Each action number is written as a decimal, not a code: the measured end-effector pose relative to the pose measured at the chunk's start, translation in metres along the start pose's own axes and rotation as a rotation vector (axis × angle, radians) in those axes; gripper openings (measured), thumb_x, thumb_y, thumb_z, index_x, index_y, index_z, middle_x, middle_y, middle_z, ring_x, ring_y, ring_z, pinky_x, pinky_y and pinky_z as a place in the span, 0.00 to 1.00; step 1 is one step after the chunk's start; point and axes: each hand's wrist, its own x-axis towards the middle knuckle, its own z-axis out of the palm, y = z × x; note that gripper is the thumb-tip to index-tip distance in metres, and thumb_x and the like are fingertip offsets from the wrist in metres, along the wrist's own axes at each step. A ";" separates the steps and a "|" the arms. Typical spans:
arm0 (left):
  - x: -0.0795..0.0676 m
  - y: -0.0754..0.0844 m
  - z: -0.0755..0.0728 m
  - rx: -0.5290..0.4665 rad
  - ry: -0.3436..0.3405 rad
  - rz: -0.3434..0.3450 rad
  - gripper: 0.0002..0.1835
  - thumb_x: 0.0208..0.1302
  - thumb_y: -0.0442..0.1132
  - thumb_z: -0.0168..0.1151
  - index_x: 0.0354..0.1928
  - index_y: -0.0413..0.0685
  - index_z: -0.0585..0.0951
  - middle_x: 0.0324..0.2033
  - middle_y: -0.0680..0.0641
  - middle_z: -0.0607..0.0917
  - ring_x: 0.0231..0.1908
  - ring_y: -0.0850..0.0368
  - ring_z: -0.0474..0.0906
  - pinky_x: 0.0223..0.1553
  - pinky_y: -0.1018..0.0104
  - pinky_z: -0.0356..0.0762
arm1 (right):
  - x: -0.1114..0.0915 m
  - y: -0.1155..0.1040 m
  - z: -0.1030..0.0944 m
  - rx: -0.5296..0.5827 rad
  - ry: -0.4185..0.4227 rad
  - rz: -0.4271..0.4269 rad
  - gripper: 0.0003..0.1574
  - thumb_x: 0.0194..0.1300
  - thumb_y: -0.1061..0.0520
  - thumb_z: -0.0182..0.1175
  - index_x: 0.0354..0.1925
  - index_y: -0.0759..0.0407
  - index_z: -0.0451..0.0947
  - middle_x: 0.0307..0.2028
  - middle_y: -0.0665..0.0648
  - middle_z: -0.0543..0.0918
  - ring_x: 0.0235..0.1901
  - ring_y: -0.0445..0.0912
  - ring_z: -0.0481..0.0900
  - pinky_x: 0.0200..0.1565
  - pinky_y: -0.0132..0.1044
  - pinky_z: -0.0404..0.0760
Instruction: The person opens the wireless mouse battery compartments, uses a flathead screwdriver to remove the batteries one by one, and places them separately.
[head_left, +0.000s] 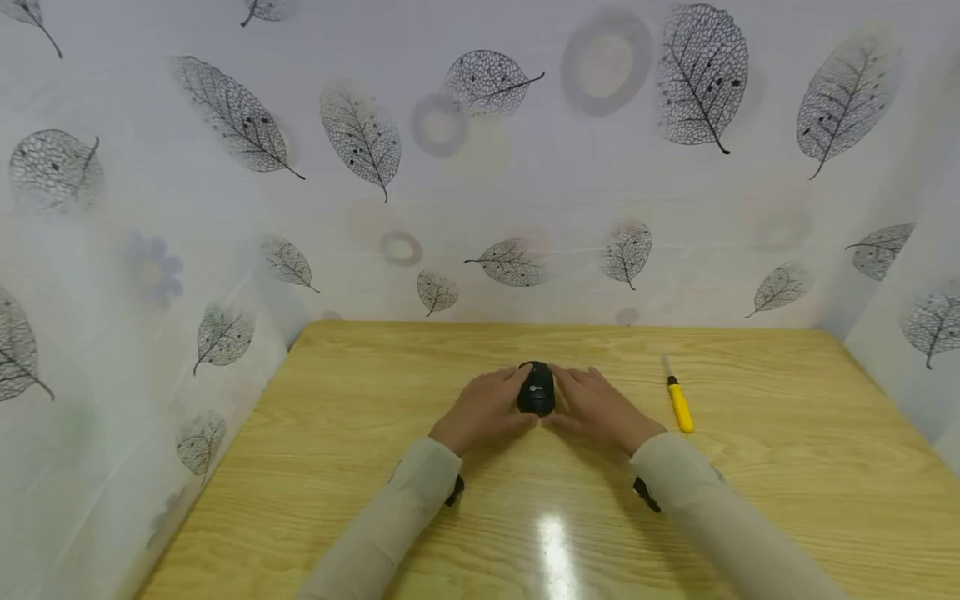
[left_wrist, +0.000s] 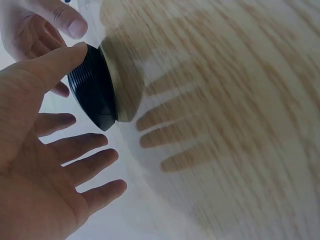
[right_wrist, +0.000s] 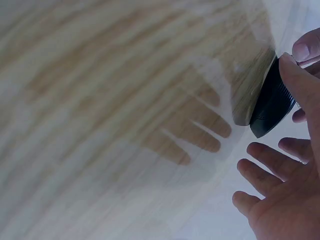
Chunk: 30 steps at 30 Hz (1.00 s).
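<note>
A black computer mouse (head_left: 536, 390) with a small pale logo lies on the wooden table between both hands. My left hand (head_left: 491, 404) is at its left side, index fingertip by the far end and thumb tip at the near end. In the left wrist view the thumb meets the ridged edge of the mouse (left_wrist: 92, 87), while the other fingers spread loosely beside it. Mirroring this on the right side, my right hand (head_left: 596, 407) has its thumb at the near end of the mouse (right_wrist: 272, 102) and its remaining fingers extended. The two thumb tips nearly meet.
A screwdriver (head_left: 680, 404) with a yellow handle lies to the right of the right hand, its shaft facing the back edge. Leaf-patterned white cloth (head_left: 525, 183) hangs behind and along the sides of the glossy wooden table (head_left: 360, 358).
</note>
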 end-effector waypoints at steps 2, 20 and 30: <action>0.002 0.000 0.001 -0.003 -0.013 -0.011 0.46 0.66 0.57 0.67 0.78 0.45 0.59 0.68 0.41 0.74 0.63 0.45 0.75 0.65 0.49 0.72 | 0.002 0.000 0.000 0.018 -0.007 -0.004 0.53 0.63 0.44 0.72 0.73 0.69 0.59 0.64 0.71 0.75 0.63 0.65 0.73 0.70 0.67 0.61; 0.009 0.001 0.004 0.075 0.000 0.007 0.38 0.67 0.56 0.67 0.72 0.47 0.67 0.58 0.42 0.82 0.54 0.45 0.81 0.58 0.51 0.78 | 0.013 0.003 0.007 0.043 -0.057 0.038 0.49 0.65 0.48 0.71 0.71 0.74 0.63 0.63 0.73 0.75 0.64 0.66 0.72 0.70 0.69 0.57; 0.007 0.003 0.003 0.117 -0.033 -0.017 0.41 0.70 0.59 0.62 0.76 0.46 0.64 0.61 0.42 0.80 0.58 0.45 0.78 0.63 0.50 0.74 | 0.012 0.002 0.008 0.049 -0.058 0.047 0.48 0.64 0.49 0.71 0.71 0.74 0.63 0.63 0.74 0.74 0.64 0.67 0.72 0.70 0.69 0.57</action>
